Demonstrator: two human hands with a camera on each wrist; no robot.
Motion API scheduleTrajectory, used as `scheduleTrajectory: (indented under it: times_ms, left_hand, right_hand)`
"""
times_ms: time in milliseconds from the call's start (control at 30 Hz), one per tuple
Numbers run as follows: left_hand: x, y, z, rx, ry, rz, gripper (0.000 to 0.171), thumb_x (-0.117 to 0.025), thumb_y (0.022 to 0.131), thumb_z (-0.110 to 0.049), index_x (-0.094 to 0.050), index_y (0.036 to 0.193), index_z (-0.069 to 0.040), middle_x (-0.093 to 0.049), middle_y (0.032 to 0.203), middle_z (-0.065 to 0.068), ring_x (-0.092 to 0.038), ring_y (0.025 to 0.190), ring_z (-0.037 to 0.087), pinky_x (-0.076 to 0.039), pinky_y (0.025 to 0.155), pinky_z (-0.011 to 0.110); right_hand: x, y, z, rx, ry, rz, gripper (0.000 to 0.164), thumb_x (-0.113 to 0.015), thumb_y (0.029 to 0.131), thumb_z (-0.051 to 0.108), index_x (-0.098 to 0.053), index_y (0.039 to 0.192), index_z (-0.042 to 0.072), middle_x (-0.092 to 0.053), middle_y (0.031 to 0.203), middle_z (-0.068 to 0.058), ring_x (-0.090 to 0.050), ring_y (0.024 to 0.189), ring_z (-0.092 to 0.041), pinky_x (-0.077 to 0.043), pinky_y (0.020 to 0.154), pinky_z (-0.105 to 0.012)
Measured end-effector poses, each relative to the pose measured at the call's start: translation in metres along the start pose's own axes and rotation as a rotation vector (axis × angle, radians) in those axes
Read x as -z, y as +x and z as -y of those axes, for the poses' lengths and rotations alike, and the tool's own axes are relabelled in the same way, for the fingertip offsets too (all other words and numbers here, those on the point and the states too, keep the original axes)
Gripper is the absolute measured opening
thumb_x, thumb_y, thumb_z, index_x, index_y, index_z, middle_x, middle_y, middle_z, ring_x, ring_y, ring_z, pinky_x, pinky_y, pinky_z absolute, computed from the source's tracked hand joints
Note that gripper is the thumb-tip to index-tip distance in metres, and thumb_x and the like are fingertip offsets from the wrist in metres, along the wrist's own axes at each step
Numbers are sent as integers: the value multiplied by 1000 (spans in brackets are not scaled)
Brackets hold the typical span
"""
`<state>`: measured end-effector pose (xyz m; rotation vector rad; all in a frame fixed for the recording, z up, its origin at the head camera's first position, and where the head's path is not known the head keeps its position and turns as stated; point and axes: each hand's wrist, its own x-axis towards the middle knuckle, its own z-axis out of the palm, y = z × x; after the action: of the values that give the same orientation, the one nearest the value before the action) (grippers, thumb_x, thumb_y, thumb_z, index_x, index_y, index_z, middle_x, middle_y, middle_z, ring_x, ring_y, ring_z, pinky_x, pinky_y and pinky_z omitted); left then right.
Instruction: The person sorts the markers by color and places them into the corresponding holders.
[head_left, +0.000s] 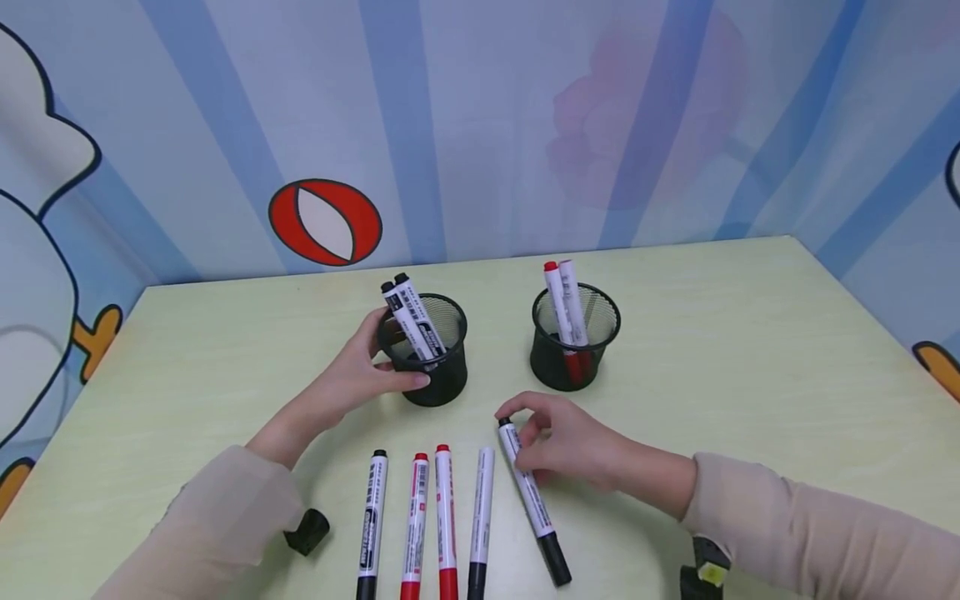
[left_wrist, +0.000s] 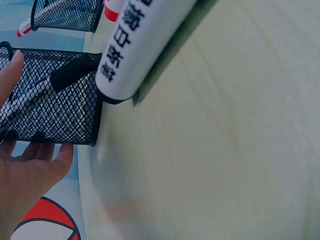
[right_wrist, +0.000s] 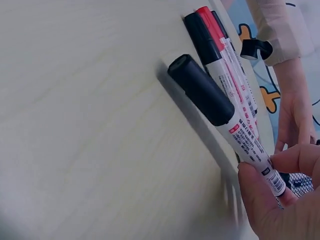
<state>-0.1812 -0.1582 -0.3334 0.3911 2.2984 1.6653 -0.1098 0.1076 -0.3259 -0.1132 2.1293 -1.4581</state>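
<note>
L hand (head_left: pixel 356 375), left of ctr in the head view, is partly closed round the left mesh cup (head_left: pixel 442 385): thumb on the near side, fingers round the far side. Cup is black, looks upright, w/ two markers (head_left: pixel 417 318) leaning in it, dark ends up, toward upper left.

R hand (head_left: pixel 566 437), just right of ctr, pinches the held marker (head_left: pixel 529 493) btwn thumb & fingers near its upper end. Marker's white w/ black cap, tilted, cap toward lower right of frame; can't tell if the cap touches the table (head_left: pixel 750 350).

Lower ctr, L to R, on the table: black-capped marker (head_left: pixel 371 517), two red-capped markers (head_left: pixel 446 517) & a grey-white marker (head_left: pixel 482 500) w/ black cap, all roughly parallel, caps toward bottom edge.

Right mesh cup (head_left: pixel 551 367), upper right of ctr, well apart from both hands, has a red-ended marker (head_left: pixel 558 304) & a white-ended marker (head_left: pixel 572 304), touching or nearly so. Behind: blue striped wall (head_left: pixel 480 125) w/ red-and-white ball print (head_left: pixel 326 222), upper left. Black wrist mount (head_left: pixel 307 532) at L sleeve, lower left.
</note>
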Motion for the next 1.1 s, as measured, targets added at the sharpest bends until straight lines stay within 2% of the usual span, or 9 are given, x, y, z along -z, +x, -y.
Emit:
scheduleTrajectory:
  times_ms: [200, 633, 867, 1100]
  left_hand:
    - [0, 1, 0, 4, -4, 0, 91, -77, 76, -16, -17, 145, -17, -31, 144, 8, -25, 133, 28, -31, 105, 50]
    - [1, 1, 2, -3, -22, 6, 90, -76, 77, -15, -18, 145, -18, -32, 144, 7, -24, 134, 27, -29, 106, 49]
    - [1, 1, 3, 3, -21, 2, 90, -77, 76, -17, -18, 144, -18, -32, 143, 7, -24, 134, 27, -29, 106, 50]
    - [1, 1, 3, 6, -19, 4, 90, -77, 76, -17, -19, 144, -18, -32, 143, 6, -24, 134, 27, -29, 105, 50]
  right_hand:
    - [8, 0, 7, 53, 65, 42, 50, -62, 79, -7, -51, 126, 5, -52, 91, -13, -57, 78, -22, -56, 66, -35]
    - [16, 7, 26, 136, 129, 30, 54, -59, 79, -9, -47, 130, 6, -53, 94, -16, -61, 75, -23, -56, 68, -39]
    - [25, 7, 58, 203, 146, -5, 54, -59, 82, -7, -45, 131, 8, -52, 95, -16, -61, 79, -24, -55, 72, -42]
    - [35, 13, 89, 290, 125, -91, 55, -59, 85, -4, -43, 134, 13, -51, 101, -17, -61, 83, -27, -54, 75, -42]
